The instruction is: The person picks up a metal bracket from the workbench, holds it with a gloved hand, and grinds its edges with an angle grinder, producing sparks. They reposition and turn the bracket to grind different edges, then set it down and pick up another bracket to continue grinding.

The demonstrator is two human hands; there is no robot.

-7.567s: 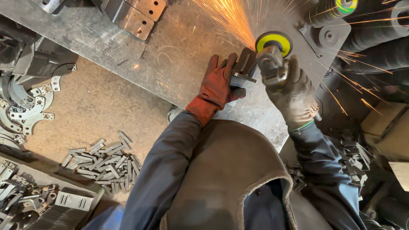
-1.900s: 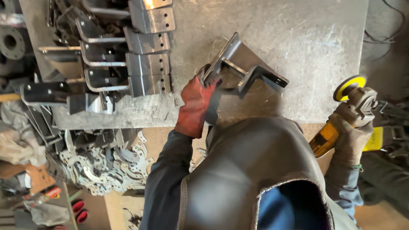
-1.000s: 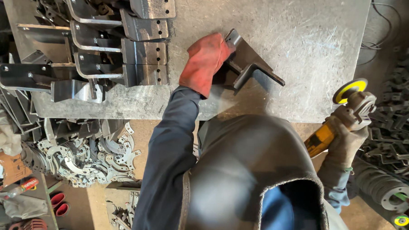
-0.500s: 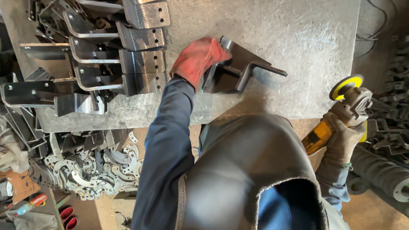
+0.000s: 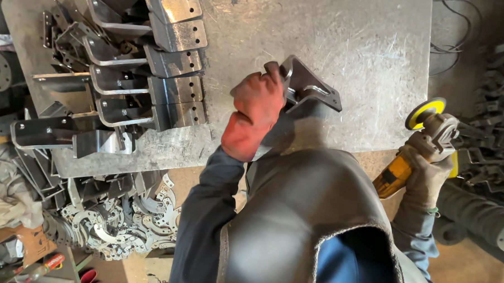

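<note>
On the scratched steel table (image 5: 350, 61), around centre frame, the left hand (image 5: 254, 115) in a red glove is gripping a bent metal bracket (image 5: 307, 89), fingers closed round its near edge, bracket lying at 1 o'clock from that hand. At 3 o'clock, off the table edge, the right hand (image 5: 427, 175) is clenching a yellow angle grinder (image 5: 416, 150), disc pointing up. Stacked brackets (image 5: 148, 82) are sitting at 9 o'clock on the table.

A scratched steel table (image 5: 344, 61) carries stacked angle brackets (image 5: 170, 77) at its left end. Below that end, flat curved cutouts (image 5: 126, 226) lie heaped; dark rods (image 5: 478, 213) lie to its right.
</note>
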